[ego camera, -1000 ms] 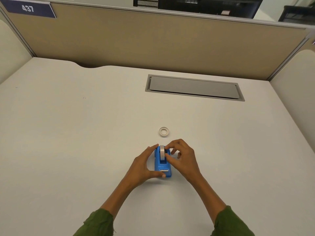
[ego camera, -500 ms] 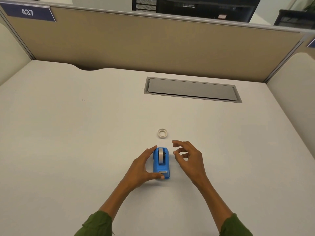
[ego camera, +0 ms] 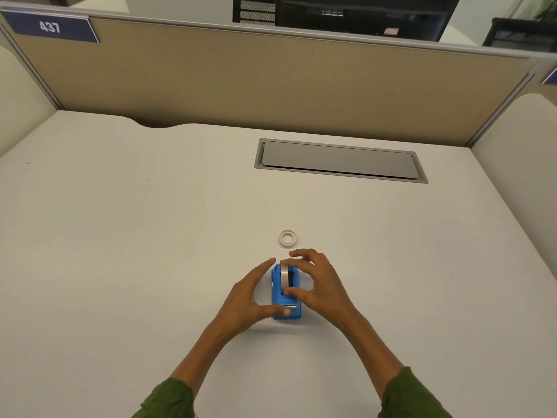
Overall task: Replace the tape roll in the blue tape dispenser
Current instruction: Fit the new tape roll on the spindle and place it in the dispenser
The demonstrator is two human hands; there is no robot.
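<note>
The blue tape dispenser [ego camera: 278,294] stands on the white desk [ego camera: 120,251] with a white tape roll [ego camera: 284,277] seated upright in its cradle. My left hand [ego camera: 245,298] clasps the dispenser's left side, thumb at its front end. My right hand [ego camera: 316,282] reaches over from the right, with its index finger on the top of the seated roll and its thumb at the roll's front. A second small white tape roll [ego camera: 287,238] lies flat on the desk just behind the dispenser, untouched.
A grey cable hatch [ego camera: 339,159] is set into the desk farther back. Tan partition walls [ego camera: 271,86] close the desk at the back and both sides. A blue label reading 437 [ego camera: 49,27] hangs at the top left.
My right hand had pulled away to the right of the dispenser half a second ago; it has come back and its fingers are on the seated roll again. The left hand has stayed put.
</note>
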